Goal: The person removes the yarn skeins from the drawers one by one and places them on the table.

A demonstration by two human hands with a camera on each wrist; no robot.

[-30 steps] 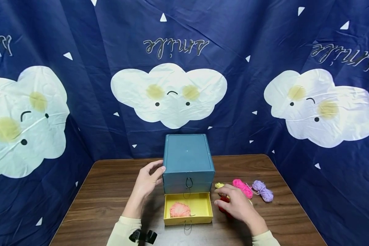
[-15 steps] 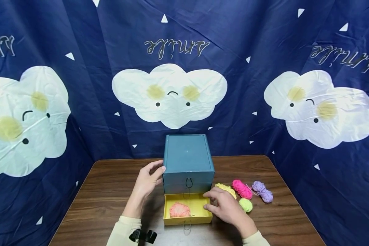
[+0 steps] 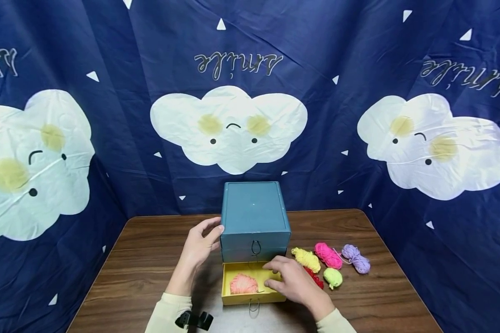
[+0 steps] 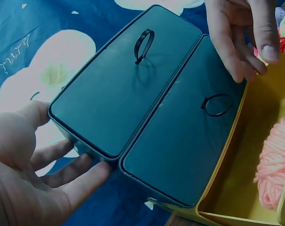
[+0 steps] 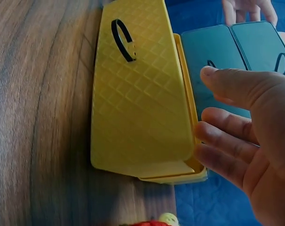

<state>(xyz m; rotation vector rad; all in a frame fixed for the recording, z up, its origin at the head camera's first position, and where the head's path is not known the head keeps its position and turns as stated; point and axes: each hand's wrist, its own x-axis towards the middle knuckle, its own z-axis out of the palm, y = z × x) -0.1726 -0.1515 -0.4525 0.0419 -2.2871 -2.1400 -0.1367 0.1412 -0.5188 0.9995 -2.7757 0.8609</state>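
A blue drawer box (image 3: 254,208) stands mid-table with its yellow bottom drawer (image 3: 237,300) pulled out. In the drawer lies a salmon-pink yarn skein (image 3: 243,284). My left hand (image 3: 199,244) rests against the box's left side, its thumb at the edge and its fingers spread along the wall in the left wrist view. My right hand (image 3: 292,278) hovers over the drawer's right side, fingers loosely bent and apart, holding nothing; the right wrist view shows bare space between its thumb and fingers (image 5: 225,141).
Right of the box lie several yarn skeins: yellow (image 3: 307,260), red (image 3: 315,278), hot pink (image 3: 328,255), lime green (image 3: 333,277) and purple (image 3: 356,259). Black loop handles, such as the upper drawer handle (image 4: 144,46), stick out from the fronts. A blue cloud-print curtain (image 3: 325,185) hangs behind.
My right hand has moved left from above the red skein to over the drawer, uncovering the yellow, red and green skeins. My left hand has stayed on the box.
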